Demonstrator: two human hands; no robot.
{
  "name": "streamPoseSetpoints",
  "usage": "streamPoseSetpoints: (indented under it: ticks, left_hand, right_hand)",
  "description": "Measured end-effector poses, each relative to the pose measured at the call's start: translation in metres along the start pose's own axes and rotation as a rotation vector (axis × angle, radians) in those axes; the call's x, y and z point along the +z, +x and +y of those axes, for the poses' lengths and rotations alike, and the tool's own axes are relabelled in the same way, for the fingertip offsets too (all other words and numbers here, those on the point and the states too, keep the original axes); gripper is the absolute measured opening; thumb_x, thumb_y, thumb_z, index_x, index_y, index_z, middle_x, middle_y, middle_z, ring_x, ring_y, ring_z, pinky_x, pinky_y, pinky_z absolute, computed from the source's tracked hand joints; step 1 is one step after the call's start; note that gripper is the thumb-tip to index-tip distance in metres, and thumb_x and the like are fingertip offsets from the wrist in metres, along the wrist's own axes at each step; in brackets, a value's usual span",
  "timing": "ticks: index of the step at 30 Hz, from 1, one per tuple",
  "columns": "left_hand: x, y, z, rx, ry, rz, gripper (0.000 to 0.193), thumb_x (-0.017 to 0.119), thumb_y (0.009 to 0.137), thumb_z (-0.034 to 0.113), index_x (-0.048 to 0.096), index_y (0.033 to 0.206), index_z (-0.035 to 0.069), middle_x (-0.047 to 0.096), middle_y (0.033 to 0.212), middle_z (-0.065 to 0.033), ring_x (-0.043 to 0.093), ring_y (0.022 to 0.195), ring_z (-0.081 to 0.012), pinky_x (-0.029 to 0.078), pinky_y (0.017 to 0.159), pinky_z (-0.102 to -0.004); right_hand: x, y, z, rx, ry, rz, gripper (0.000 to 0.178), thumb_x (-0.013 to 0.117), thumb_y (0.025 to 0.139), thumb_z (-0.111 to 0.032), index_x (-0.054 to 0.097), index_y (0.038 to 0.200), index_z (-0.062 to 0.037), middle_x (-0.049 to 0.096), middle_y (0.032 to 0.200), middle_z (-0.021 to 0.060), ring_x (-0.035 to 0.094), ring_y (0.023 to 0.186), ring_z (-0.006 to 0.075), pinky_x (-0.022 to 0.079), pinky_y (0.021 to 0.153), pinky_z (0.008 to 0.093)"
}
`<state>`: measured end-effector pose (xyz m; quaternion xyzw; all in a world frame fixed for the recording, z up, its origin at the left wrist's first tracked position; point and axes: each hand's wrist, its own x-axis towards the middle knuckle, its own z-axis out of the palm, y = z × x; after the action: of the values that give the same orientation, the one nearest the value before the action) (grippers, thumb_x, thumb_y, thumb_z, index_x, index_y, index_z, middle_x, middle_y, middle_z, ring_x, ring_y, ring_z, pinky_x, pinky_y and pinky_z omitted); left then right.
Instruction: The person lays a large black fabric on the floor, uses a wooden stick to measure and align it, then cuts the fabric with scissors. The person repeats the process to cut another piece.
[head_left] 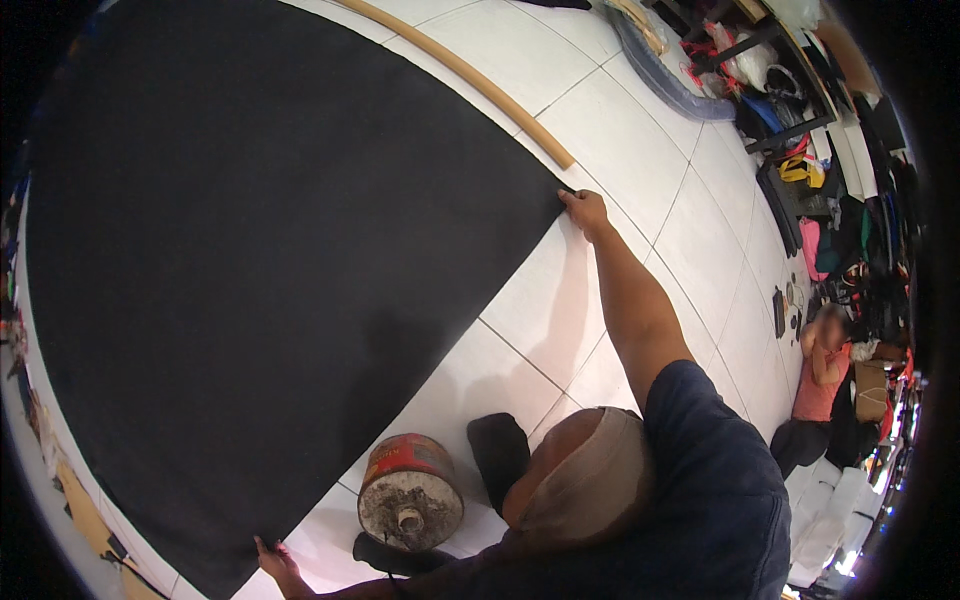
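Observation:
A large black sheet (230,220) lies over the floor and fills the left half of the view. My right hand (585,212) is closed on its far right corner, the thumb on top. Down at the lower left, my left hand (282,570) grips the near edge of the same sheet; part of its fingers is hidden. Between my arms stands a round red can (410,490) with a stained, dirty top and a small round spout, close to the sheet's edge. A long tan tube (470,75) lies along the sheet's far right side.
The floor (640,140) is white tile. A grey curved roll (665,85) lies at the back right, before a dark-framed rack (795,130) stuffed with bags and materials. Another person (822,385) in an orange top sits at the right. My dark shoe (498,460) is beside the can.

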<state>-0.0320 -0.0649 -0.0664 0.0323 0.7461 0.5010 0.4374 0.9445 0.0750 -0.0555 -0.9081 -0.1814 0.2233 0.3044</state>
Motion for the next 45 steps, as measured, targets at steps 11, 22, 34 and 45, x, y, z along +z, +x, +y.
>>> streamPoseSetpoints:
  ticks: [11,22,34,45]
  left_hand:
    - [-0.01,0.01,0.01,0.005,0.138,0.087,0.028,0.071,0.094,0.032,0.065,0.097,0.005,0.061,0.074,-0.0009,0.05,0.053,-0.0099,0.038,0.044,-0.021]
    - [0.008,-0.005,0.005,-0.04,0.203,0.034,0.029,0.069,0.095,0.036,0.06,0.094,0.009,0.056,0.073,-0.0018,0.049,0.054,-0.0104,0.039,0.045,-0.0209]
    - [-0.029,0.011,0.002,-0.08,0.293,0.055,0.032,0.07,0.094,0.034,0.059,0.106,0.006,0.062,0.082,-0.0038,0.055,0.064,-0.0117,0.046,0.053,-0.0222]
    - [0.003,-0.014,0.003,0.043,0.293,0.099,0.023,0.07,0.093,0.023,0.058,0.094,0.003,0.061,0.072,-0.0069,0.054,0.053,-0.0132,0.043,0.047,-0.024]
  right_hand:
    - [0.012,-0.005,-0.013,-0.073,-0.198,0.076,0.039,0.08,0.082,-0.04,0.065,0.073,-0.0054,0.064,0.069,0.0071,0.058,0.062,0.0182,0.047,0.059,0.0358]
    - [-0.003,0.015,-0.006,0.01,-0.24,0.08,0.047,0.077,0.083,-0.044,0.066,0.101,-0.0019,0.067,0.097,0.0187,0.065,0.093,0.032,0.051,0.081,0.0412]
    - [0.013,-0.036,-0.043,-0.414,-0.6,0.19,0.038,0.063,0.094,-0.039,0.064,0.124,-0.0155,0.061,0.123,0.0174,0.059,0.116,0.0373,0.05,0.097,0.0492]
    - [0.115,-0.293,-0.098,-1.351,-0.518,-0.564,0.041,0.069,0.088,-0.022,0.062,0.128,-0.0129,0.053,0.139,0.0143,0.051,0.13,0.0321,0.04,0.106,0.05]
